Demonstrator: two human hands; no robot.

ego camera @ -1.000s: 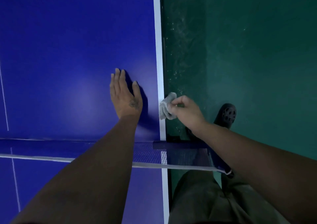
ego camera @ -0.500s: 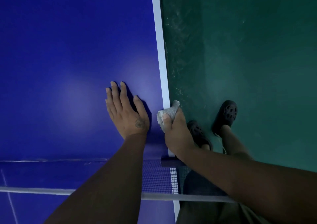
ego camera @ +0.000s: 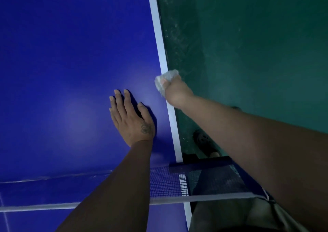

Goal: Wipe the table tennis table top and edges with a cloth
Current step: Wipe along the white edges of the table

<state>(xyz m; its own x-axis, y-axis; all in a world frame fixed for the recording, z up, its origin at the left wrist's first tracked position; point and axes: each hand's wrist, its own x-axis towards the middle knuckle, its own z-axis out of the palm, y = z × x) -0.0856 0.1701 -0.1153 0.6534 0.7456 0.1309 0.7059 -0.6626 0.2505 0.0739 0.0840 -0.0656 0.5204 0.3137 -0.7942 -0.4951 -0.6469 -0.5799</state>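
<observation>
Blue table (ego camera: 71, 71), left hand (ego camera: 132, 118), cloth (ego camera: 164, 79) on edge

Dark green floor (ego camera: 257, 45), pale scuffs (ego camera: 177, 36), dim light

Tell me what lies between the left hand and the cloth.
Only bare blue table top separates the left hand from the cloth, in the head view.
</observation>
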